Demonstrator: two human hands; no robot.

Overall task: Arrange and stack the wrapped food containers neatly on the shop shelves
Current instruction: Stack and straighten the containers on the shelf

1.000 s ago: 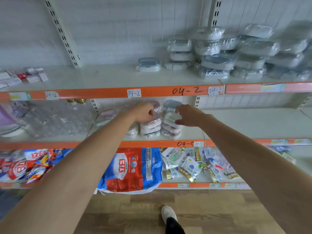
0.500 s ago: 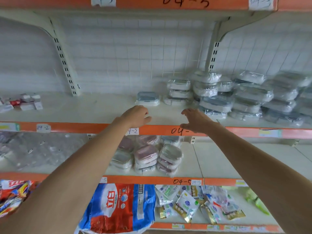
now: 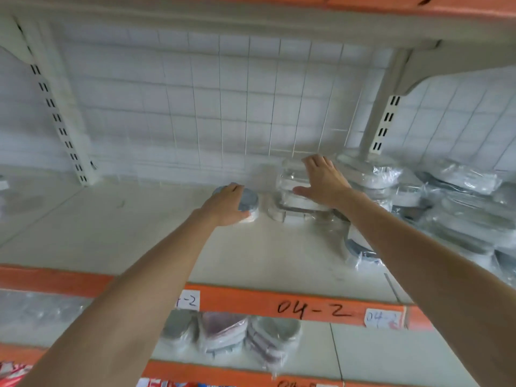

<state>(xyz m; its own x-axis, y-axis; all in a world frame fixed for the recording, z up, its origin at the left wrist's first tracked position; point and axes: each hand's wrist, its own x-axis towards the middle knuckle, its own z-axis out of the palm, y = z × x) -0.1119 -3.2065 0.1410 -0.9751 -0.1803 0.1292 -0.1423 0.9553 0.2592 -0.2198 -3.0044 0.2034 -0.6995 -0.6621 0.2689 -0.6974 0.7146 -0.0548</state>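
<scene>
A person is reaching both bare arms onto the middle shelf [image 3: 167, 247] of a shop rack, its orange front edge [image 3: 251, 301] hand-marked "04-2". The left hand [image 3: 227, 203] is lying over a single wrapped container [image 3: 249, 202] with a blue-grey lid, fingers curling over its far rim and thumb against its near side, so that grip is wrapping the container where it is sitting on the shelf, just left of a short stack. The right hand [image 3: 324, 181] is resting flat against that stack of wrapped containers [image 3: 290, 188], its fingers straight and spread, the thumb pointing left across the clear film; this grip is spread wide and pinching nothing. The stack is standing near the back of the shelf, close to the white wire grid panel [image 3: 223, 107], with one more wrapped container [image 3: 290, 215] lying tilted at its foot. To the right, a loose heap of film-wrapped containers [image 3: 446, 213] is filling the shelf up to the frame's edge, some tilted and overlapping, motion blur softening their outlines. A slotted white upright [image 3: 60, 124] is rising at the left and another slotted upright [image 3: 386, 121] at the right, behind the heap. On the shelf below, three short stacks of wrapped oval containers [image 3: 231, 335] are sitting side by side beneath the orange edge, with red and white packaging [image 3: 167, 383] peeking in at the bottom
</scene>
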